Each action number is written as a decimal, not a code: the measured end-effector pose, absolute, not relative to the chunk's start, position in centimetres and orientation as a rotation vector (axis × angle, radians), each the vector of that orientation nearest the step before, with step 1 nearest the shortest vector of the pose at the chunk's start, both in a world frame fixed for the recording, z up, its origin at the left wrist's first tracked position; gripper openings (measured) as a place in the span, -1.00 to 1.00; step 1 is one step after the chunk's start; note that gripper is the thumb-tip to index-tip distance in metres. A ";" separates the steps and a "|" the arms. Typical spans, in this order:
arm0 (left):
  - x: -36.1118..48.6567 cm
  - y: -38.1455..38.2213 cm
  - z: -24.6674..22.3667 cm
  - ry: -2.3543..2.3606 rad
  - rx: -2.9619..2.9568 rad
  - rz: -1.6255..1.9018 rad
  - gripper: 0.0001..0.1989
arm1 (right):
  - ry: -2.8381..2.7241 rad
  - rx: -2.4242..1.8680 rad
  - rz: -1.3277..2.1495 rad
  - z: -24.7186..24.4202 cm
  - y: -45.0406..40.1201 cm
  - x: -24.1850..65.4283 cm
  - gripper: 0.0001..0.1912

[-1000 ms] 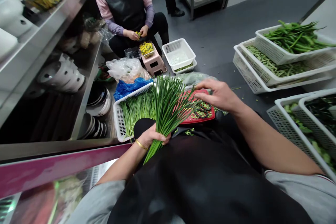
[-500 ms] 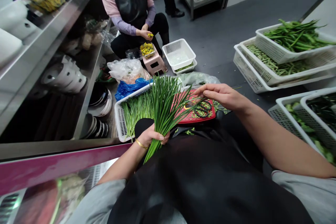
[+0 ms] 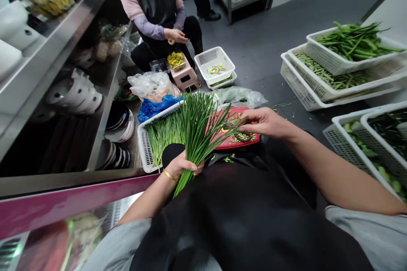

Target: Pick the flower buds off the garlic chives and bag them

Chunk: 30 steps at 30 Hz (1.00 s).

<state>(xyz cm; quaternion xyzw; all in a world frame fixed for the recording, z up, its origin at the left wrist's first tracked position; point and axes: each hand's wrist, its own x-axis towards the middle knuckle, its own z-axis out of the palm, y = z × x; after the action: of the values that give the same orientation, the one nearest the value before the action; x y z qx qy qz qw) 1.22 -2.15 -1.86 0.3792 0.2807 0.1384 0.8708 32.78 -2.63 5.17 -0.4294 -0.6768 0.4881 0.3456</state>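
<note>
My left hand, with a gold bangle at the wrist, is wrapped round the lower stems of a bunch of green chives. The bunch fans upward above my apron. My right hand has thumb and fingers brought together at the outermost chive tips on the bunch's right side. Below it lies a red tray with loose green bits and black-handled scissors, partly covered by the hand. More chives lie in a white basket on the left.
Facing me sits a co-worker beside a pink stool bearing yellow flowers. White baskets of peppers and beans are stacked at right. A steel shelf runs along the left. Plastic bags lie ahead.
My right hand has lowered slightly and its fingers have drawn together at the chive tips. The co-worker's hand has moved right, and yellow bits now lie in the white basket near it.
</note>
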 end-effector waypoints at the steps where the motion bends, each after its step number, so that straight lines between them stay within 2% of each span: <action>1: 1.2 -2.2 -1.8 0.599 0.791 0.293 -0.66 | -1.770 -1.123 1.223 5.1 -2.7 32.8 -0.76; 4: 1.3 -2.1 -1.8 0.617 0.788 0.301 -0.67 | -1.768 -1.133 1.181 5.1 -2.8 33.0 -0.75; 15: 1.2 -2.1 -1.9 0.607 0.780 0.306 -0.69 | -1.665 -1.229 1.465 3.7 -3.2 32.2 -0.60; 19: 1.3 -2.5 -1.4 0.600 0.798 0.294 -0.65 | -1.756 -1.316 1.494 2.7 -3.1 31.7 -0.66; 22: 1.4 -2.6 -0.8 0.628 0.823 0.333 -0.64 | -1.900 -1.355 1.386 1.8 -3.2 31.9 -0.68; 28: 1.7 -2.4 -0.7 0.753 0.972 0.372 -0.61 | -2.193 -1.382 0.911 -0.1 -3.5 33.4 -0.71; 30: 1.8 -2.4 -0.8 0.808 0.961 0.387 -0.65 | -2.255 -1.424 0.840 -0.7 -3.5 33.9 -0.74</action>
<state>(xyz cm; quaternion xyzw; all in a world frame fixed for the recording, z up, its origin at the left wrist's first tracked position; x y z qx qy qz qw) 1.83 -2.37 -0.82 0.4469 0.3755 0.1799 0.7918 33.88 -3.55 -0.75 -0.5017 -0.7945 0.2959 0.1719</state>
